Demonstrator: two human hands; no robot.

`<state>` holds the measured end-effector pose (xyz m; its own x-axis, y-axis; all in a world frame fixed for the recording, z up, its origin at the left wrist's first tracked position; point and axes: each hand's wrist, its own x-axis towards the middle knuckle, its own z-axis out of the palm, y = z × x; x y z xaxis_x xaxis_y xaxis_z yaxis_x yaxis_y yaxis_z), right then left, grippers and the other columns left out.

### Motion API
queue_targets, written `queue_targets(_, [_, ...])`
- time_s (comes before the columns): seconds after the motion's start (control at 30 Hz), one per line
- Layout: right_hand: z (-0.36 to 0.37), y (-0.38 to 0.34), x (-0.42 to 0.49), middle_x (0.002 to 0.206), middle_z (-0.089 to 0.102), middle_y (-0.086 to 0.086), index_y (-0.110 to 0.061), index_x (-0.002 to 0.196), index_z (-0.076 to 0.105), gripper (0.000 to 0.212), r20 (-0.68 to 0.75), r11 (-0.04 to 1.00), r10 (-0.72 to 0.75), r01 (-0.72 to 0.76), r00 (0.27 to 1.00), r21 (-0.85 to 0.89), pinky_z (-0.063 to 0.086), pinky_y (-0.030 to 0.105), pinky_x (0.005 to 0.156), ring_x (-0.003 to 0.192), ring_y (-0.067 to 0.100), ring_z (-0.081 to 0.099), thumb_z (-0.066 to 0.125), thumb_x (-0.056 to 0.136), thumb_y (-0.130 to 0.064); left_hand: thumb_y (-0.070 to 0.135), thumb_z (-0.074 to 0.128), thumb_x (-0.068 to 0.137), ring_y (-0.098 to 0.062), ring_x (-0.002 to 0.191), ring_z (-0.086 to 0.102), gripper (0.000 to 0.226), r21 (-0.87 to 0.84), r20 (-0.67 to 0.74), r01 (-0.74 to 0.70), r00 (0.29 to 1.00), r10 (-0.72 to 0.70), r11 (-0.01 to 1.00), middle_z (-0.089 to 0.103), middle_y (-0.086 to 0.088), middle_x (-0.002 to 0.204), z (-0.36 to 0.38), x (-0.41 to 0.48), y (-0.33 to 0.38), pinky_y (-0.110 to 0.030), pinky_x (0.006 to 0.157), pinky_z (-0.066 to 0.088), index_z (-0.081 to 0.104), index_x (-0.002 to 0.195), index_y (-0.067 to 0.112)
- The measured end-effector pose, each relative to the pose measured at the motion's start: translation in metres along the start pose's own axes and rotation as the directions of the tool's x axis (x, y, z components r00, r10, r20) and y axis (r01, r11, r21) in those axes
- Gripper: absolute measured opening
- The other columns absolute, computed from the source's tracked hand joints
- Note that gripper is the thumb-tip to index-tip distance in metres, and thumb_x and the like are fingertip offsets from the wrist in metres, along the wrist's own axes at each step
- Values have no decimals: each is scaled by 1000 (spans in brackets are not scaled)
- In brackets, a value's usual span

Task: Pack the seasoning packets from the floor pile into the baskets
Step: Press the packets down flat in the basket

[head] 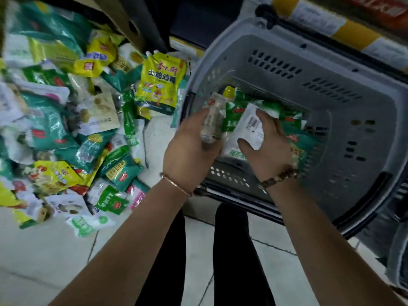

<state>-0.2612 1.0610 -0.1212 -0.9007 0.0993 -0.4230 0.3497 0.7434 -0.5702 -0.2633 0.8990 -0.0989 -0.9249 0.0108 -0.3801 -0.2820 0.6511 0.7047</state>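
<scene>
A grey plastic basket (331, 69) stands on the floor to the right, with several green and white seasoning packets inside. My left hand (189, 149) is shut on a pale, blurred packet (213, 120) held over the basket's near left corner. My right hand (269, 142) grips a white packet with a barcode (249, 129), which rests on the green packets in the basket. A big pile of green, yellow and white seasoning packets (66, 120) covers the floor on the left.
A large yellow packet (160, 82) leans against the basket's left wall. A cardboard box (119, 16) stands behind the pile. A shelf edge with yellow strips (353, 32) runs at the upper right. Another grey basket's rim (397, 257) shows at the right edge. My dark trouser legs are below.
</scene>
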Motion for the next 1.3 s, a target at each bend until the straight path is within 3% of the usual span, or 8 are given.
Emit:
queue_targets(0.23, [59, -109, -28, 134, 50, 11, -11, 134, 48, 61, 57, 981, -185, 181, 981, 70, 43, 36, 95, 119, 30, 50, 71, 79, -21, 19, 71, 80, -22, 116, 53, 62, 23, -114, 189, 976, -185, 982, 49, -3, 136, -72, -37, -87, -25, 81, 39, 44, 136, 18])
queue_targets(0.37, [107, -139, -40, 131, 53, 9, -13, 132, 50, 58, 125, 977, -201, 191, 971, 89, 43, 34, 91, 117, 28, 52, 70, 78, -17, 23, 72, 78, -23, 111, 55, 64, 45, -152, 288, 948, -278, 957, 51, -5, 132, -89, -45, -144, -25, 78, 40, 45, 135, 16])
queue_targets(0.53, [179, -133, -23, 139, 45, 0, -22, 137, 43, 54, 245, 997, -3, -15, 970, 72, 41, 31, 93, 124, 18, 46, 62, 86, -23, 23, 71, 79, -23, 120, 51, 64, -19, -128, 385, 914, -384, 923, 48, -5, 136, -88, -43, -205, -38, 94, 46, 42, 136, 18])
queue_targets(0.67, [231, -107, 10, 139, 46, 0, -21, 134, 45, 48, 243, 975, 172, -200, 955, 98, 43, 33, 94, 124, 19, 48, 58, 88, -21, 25, 68, 81, -23, 121, 50, 64, 0, -80, 425, 902, -424, 905, 47, -6, 138, -75, -20, -244, -36, 95, 45, 40, 138, 18])
queue_targets(0.83, [284, -67, 56, 132, 53, 5, -15, 128, 50, 40, 184, 888, 373, -407, 910, 214, 41, 30, 91, 119, 23, 51, 56, 88, -17, 31, 69, 81, -24, 116, 53, 61, 76, -16, 381, 925, -381, 922, 51, -7, 134, -43, 37, -280, -33, 93, 43, 43, 135, 18])
queue_targets(0.97, [319, -27, 96, 132, 54, 7, -11, 129, 50, 41, 179, 750, 551, -578, 815, 322, 38, 26, 82, 116, 25, 52, 55, 88, -15, 32, 67, 83, -25, 122, 48, 61, 128, 89, 322, 938, -335, 938, 50, -9, 135, -10, 96, -309, -28, 96, 36, 42, 136, 16])
queue_targets(1.13, [358, 5, 134, 131, 54, 12, -6, 129, 49, 40, 30, 657, 685, -635, 728, 405, 42, 31, 83, 115, 28, 54, 54, 90, -15, 33, 68, 82, -35, 114, 52, 61, 285, 135, 229, 952, -276, 931, 48, -18, 130, 16, 170, -339, -38, 95, 43, 42, 134, 13])
queue_targets(1.3, [376, 0, 189, 139, 42, 13, -14, 138, 36, 54, -230, 671, 733, -627, 640, 395, 42, 37, 95, 124, 30, 46, 57, 89, -21, 35, 68, 80, -38, 117, 47, 65, 312, 22, 172, 982, -188, 934, 43, -20, 129, 21, 229, -350, -45, 97, 41, 40, 133, 9])
